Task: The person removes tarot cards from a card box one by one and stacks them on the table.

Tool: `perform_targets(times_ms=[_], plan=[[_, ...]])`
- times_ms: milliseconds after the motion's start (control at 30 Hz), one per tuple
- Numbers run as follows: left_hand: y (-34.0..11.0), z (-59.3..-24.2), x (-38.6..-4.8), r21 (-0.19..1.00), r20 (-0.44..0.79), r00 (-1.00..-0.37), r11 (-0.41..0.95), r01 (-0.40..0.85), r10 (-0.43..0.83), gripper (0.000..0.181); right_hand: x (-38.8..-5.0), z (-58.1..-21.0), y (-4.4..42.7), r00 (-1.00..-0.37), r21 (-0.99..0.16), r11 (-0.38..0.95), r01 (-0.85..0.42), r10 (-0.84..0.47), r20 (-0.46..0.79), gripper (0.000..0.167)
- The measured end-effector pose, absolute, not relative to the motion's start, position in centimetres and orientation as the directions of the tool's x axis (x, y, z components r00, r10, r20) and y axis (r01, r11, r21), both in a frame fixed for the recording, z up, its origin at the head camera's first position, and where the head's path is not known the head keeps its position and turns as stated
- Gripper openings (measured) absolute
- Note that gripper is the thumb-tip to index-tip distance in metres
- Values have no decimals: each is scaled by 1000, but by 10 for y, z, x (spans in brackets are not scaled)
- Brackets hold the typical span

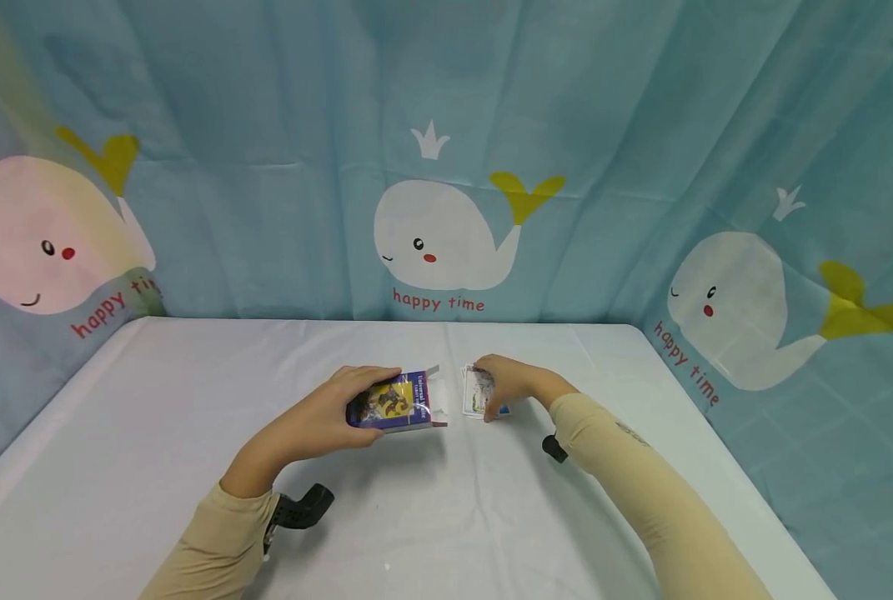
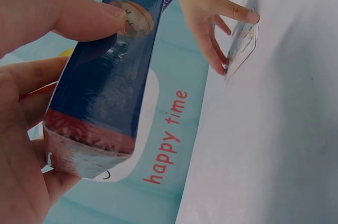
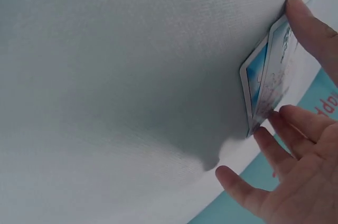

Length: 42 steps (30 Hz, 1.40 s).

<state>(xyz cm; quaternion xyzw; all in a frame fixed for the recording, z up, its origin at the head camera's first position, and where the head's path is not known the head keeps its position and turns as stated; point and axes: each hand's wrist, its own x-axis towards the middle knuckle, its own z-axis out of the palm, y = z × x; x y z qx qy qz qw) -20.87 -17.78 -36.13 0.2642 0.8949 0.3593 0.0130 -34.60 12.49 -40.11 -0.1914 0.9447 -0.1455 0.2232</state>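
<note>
My left hand [image 1: 322,417] grips a purple-blue tarot card box [image 1: 397,403] above the table, thumb on one side and fingers on the other. Its end flap [image 1: 437,396] stands open toward the right. In the left wrist view the dark blue side of the box [image 2: 108,71] shows, with a red band at its lower end. My right hand [image 1: 517,381] spans a few cards [image 1: 475,392] at the table surface, thumb at one edge and fingertips at the opposite edge. The cards [image 3: 274,71] are slightly fanned, and one shows a blue picture. The inside of the box is hidden.
A white cloth covers the table [image 1: 386,525]. Behind and beside it hangs a blue-green curtain [image 1: 266,233] printed with whales. Dark wrist-worn devices [image 1: 303,507] sit under both forearms.
</note>
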Motion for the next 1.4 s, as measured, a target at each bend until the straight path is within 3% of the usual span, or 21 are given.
perform_targets(times_ms=[300, 600, 700, 800, 933, 1167, 1400], plan=[[-176, -363, -208, 655, 157, -859, 599, 460, 488, 74, -351, -403, 123, -835, -259, 919, -298, -382, -395, 104], [-175, -362, -208, 655, 151, -857, 600, 459, 492, 74, -344, -396, 124, -847, -282, 929, -241, -343, -406, 104], [-177, -361, -207, 656, 147, -862, 604, 452, 486, 74, -339, -395, 121, -905, -332, 932, -146, -262, -336, 100], [-180, -360, -205, 652, 142, -868, 614, 444, 477, 74, -331, -395, 111, -955, -419, 906, 58, -72, -289, 93], [-184, -358, -204, 644, 148, -871, 622, 445, 469, 74, -319, -398, 88, -955, -467, 850, 243, 124, -271, 85], [-183, -361, -205, 653, 155, -868, 611, 448, 472, 75, -307, -408, 66, -947, -406, 859, 311, 241, -214, 69], [-179, -360, -207, 654, 165, -863, 602, 458, 477, 74, -309, -410, 68, -947, -428, 848, 313, 249, -201, 60]])
